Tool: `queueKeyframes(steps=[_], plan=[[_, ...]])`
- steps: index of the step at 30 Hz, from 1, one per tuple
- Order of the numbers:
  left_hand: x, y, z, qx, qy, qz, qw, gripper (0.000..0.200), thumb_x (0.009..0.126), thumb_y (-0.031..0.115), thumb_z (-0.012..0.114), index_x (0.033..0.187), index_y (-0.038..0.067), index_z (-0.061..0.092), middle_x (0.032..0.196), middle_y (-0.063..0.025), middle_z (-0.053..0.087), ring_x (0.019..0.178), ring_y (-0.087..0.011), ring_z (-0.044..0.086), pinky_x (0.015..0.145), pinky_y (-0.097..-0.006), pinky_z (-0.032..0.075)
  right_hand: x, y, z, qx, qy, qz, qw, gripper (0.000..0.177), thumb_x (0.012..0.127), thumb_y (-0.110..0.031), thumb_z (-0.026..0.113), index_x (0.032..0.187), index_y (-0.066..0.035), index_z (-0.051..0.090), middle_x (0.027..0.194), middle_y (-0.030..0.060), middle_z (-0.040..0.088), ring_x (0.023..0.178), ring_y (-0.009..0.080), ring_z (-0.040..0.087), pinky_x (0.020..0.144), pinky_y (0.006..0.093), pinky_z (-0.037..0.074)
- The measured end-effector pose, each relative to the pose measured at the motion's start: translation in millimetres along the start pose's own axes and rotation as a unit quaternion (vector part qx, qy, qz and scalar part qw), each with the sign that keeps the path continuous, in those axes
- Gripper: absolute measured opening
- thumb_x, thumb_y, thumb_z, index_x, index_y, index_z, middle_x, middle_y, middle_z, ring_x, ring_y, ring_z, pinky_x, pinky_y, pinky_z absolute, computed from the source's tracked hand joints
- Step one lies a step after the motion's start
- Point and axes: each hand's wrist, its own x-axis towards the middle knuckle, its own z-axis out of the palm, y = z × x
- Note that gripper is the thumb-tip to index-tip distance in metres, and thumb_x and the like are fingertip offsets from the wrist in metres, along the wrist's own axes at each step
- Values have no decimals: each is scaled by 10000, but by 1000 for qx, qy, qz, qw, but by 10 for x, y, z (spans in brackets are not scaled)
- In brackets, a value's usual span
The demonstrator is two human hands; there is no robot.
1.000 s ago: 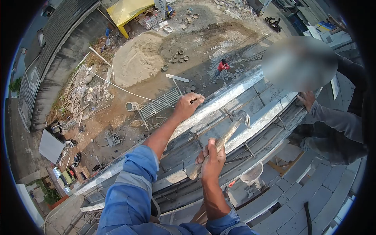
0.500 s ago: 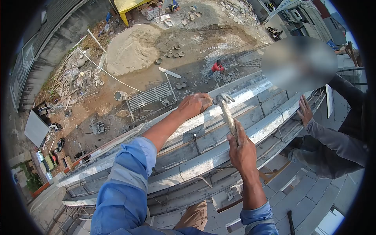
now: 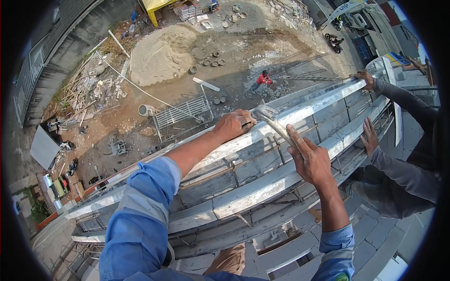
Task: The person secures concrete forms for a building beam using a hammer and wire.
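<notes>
My right hand [image 3: 311, 161] is wrapped around the wooden handle of a hammer [image 3: 280, 129]. The hammer's head is over the outer edge of the far pale formwork beam [image 3: 300, 114], just right of my left hand [image 3: 233, 125]. That left hand is closed at the same beam's outer edge, its fingertips curled; anything pinched there is hidden. Nearer to me runs a second pale beam [image 3: 253, 193]. Between the two lies a grey channel [image 3: 206, 189] crossed by thin metal rods.
At right, another person's hand [image 3: 365, 79] rests on the far beam's end, the other hand [image 3: 370, 136] by the near beam. Beyond the edge is a drop to ground with a sand pile [image 3: 161, 54], a metal frame [image 3: 183, 114] and a person in red [image 3: 264, 79]. Grey blocks [image 3: 300, 248] lie below.
My right hand has moved right and slightly up, laying the hammer handle at a flatter slant. My left hand stays about in place. The other person's far hand now shows on the beam.
</notes>
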Motion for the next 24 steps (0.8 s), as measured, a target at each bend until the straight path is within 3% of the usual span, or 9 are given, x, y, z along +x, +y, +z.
queueKeyframes(steps=[1, 5, 7, 8, 10, 13, 17, 19, 24], plan=[[1, 6, -2, -3, 11, 13, 1000, 231, 892, 289, 648, 1045, 124, 698, 1067, -101, 667, 975, -317, 638, 817, -408, 538, 15, 76, 17, -34, 11, -31, 999, 603, 911, -252, 612, 1462, -319, 378, 794, 79, 641, 583, 316, 625, 519, 415, 512], [28, 57, -3, 85, -37, -37, 995, 228, 900, 286, 638, 1052, 126, 694, 1066, -92, 669, 941, -310, 649, 775, -400, 550, 101, 216, -3, -72, -26, -42, 996, 607, 910, -255, 616, 1459, -350, 375, 783, 70, 634, 577, 309, 623, 511, 412, 511], [68, 38, -32, 96, -45, 53, 993, 241, 902, 290, 625, 1049, 110, 687, 1046, -89, 669, 917, -298, 655, 751, -396, 555, 123, 262, -2, -75, -41, -63, 994, 602, 914, -277, 612, 1452, -392, 369, 793, 66, 639, 583, 305, 627, 518, 413, 515], [77, 50, -37, 98, -47, 53, 993, 241, 902, 290, 625, 1049, 110, 687, 1046, -89, 669, 917, -298, 655, 751, -396, 555, 131, 284, -7, -72, -39, -62, 995, 602, 914, -277, 612, 1452, -392, 369, 793, 66, 639, 583, 305, 627, 518, 413, 515], [105, 74, -48, 35, -72, -55, 995, 224, 887, 272, 638, 1022, 100, 685, 1019, -83, 668, 931, -275, 656, 764, -390, 550, 156, 338, -25, -107, -86, -61, 989, 589, 920, -296, 603, 1446, -415, 367, 804, 62, 642, 587, 303, 631, 529, 420, 518], [85, 97, -41, 5, -54, -22, 998, 204, 849, 222, 683, 1003, 88, 683, 983, -79, 649, 912, -271, 650, 771, -374, 540, 191, 437, -7, -112, -82, -54, 989, 576, 927, -314, 593, 1445, -419, 366, 807, 60, 643, 596, 299, 636, 539, 423, 522], [58, 17, -2, -57, -42, -42, 997, 202, 826, 187, 712, 997, 84, 686, 966, -82, 623, 883, -276, 637, 768, -366, 523, 222, 502, -45, -84, -60, -51, 993, 595, 921, -294, 605, 1449, -415, 361, 806, 58, 644, 597, 289, 636, 531, 411, 520], [26, 7, 12, -90, 4, -12, 996, 208, 823, 180, 719, 997, 70, 686, 945, -92, 599, 852, -284, 624, 751, -372, 512, 228, 481, -64, -35, -14, -87, 995, 565, 902, -219, 628, 1432, -293, 448, 765, 82, 641, 572, 280, 623, 504, 398, 489], [-4, -34, 42, -37, -2, 3, 999, 206, 829, 171, 714, 1007, 71, 691, 984, -109, 620, 890, -299, 631, 763, -385, 515, 230, 492, -51, -52, -14, -122, 991, 583, 893, -220, 641, 1435, -299, 442, 759, 82, 634, 568, 279, 619, 500, 397, 487]])
